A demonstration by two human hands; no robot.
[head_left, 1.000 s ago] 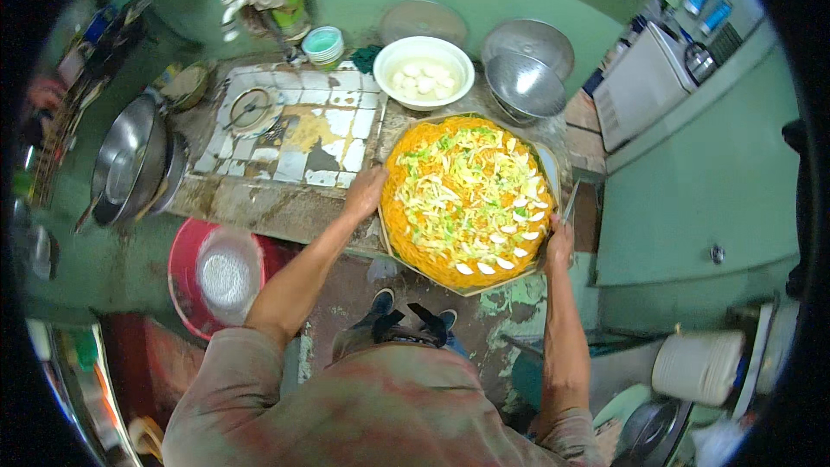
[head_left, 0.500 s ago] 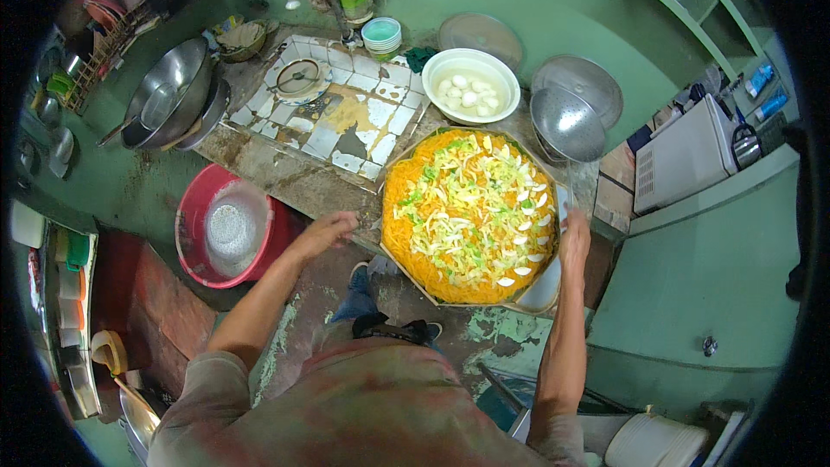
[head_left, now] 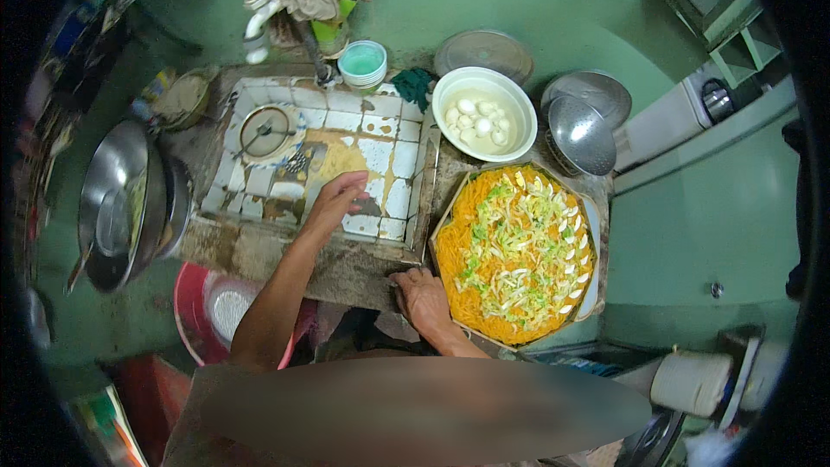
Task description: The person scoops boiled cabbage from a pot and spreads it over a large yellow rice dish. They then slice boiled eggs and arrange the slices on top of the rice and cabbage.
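Observation:
My left hand (head_left: 334, 205) hangs over the tiled sink (head_left: 398, 227), its fingers stretched loosely apart and nothing in them. At the counter's front edge, my right hand (head_left: 424, 301) is bent downward with its fingers curled; a dark patch shows by the fingertips, and I cannot make out what they grip. Just right of it lies a big many-sided tray of orange noodles (head_left: 462, 281), topped with chopped pale-green cabbage (head_left: 501, 246) and egg slices (head_left: 581, 278) along the right side. Behind the tray, a white basin (head_left: 527, 143) holds peeled eggs (head_left: 481, 124) in cloudy water.
A plate with a lid and utensils (head_left: 270, 132) sits in the sink, beneath a white faucet (head_left: 258, 28). Stacked bowls (head_left: 363, 62) stand behind. A metal colander (head_left: 584, 134) leans at right, large metal pans (head_left: 121, 199) at left. A red tub (head_left: 194, 316) is below the counter.
Both hands have left the sides of the tray. My left hand has moved up over the sink; my right has crossed leftward to the counter edge. The view has shifted closer to the counter.

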